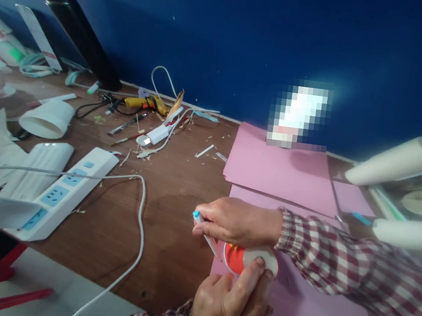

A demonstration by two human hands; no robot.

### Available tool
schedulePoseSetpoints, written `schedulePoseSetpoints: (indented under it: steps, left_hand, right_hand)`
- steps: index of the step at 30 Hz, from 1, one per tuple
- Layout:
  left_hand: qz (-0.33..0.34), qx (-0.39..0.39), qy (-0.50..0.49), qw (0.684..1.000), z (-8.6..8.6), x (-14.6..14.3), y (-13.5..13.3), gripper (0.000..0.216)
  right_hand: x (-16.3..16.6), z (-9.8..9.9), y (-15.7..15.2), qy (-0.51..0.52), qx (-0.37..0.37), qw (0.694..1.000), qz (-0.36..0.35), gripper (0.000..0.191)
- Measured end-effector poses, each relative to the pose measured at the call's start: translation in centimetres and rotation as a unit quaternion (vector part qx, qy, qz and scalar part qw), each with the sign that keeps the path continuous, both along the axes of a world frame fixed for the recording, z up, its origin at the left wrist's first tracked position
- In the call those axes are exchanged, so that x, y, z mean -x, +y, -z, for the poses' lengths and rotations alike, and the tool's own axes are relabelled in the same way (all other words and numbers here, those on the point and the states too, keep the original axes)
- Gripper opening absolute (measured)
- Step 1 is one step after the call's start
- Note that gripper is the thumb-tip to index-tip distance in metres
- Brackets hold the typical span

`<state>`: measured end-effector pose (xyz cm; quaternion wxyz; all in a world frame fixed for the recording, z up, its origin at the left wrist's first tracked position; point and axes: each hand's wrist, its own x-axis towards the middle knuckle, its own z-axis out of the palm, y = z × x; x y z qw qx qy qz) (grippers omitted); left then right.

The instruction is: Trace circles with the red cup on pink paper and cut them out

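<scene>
Round red-and-white disc [236,261], my left hand [232,300] upon it, fingers half-extended, grip unclear, my right hand [236,223] closed round a slim blue-ended white marker [211,242] alongside

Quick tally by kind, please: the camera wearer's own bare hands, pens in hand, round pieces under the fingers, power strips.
Bare hands: 2 (left hand, right hand)
Slim white pen with light-blue end: 1
Round red-and-white piece: 1
Long white power strip with light-blue sockets: 1
Total: 5
</scene>
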<state>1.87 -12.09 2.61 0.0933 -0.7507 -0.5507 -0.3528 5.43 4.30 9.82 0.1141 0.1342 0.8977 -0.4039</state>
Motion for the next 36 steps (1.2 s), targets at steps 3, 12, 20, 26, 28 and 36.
schedulePoseSetpoints:
  steps: [3, 12, 20, 26, 28, 36]
  left_hand:
    - [0.001, 0.001, 0.009, 1.0, 0.02, -0.01, -0.05, 0.03]
    - [0.02, 0.018, 0.03, 0.999, 0.26, 0.25, -0.19, 0.035]
    - [0.003, 0.011, 0.008, 1.0, 0.23, -0.01, -0.14, 0.034]
    - [0.017, 0.014, 0.014, 1.0, 0.15, 0.16, -0.18, 0.037]
    - [0.019, 0.017, 0.017, 1.0, 0.04, 0.22, -0.16, 0.036]
    - [0.012, 0.018, 0.014, 1.0, -0.38, 0.17, 0.02, 0.033]
  right_hand:
    - [0.03, 0.08, -0.03, 0.004, -0.017, 1.0, -0.012, 0.029]
    - [-0.06, 0.16, 0.03, 0.013, -0.013, 1.0, -0.012, 0.029]
    - [-0.22, 0.67, 0.04, 0.017, -0.025, 0.999, -0.012, 0.032]
    - [-0.34, 0.68, 0.02, 0.014, -0.008, 1.0, -0.007, 0.031]
    - [-0.38, 0.71, 0.03, 0.012, -0.007, 1.0, -0.005, 0.032]
    - [-0.34, 0.96, 0.08, 0.01, -0.024, 1.0, -0.014, 0.03]
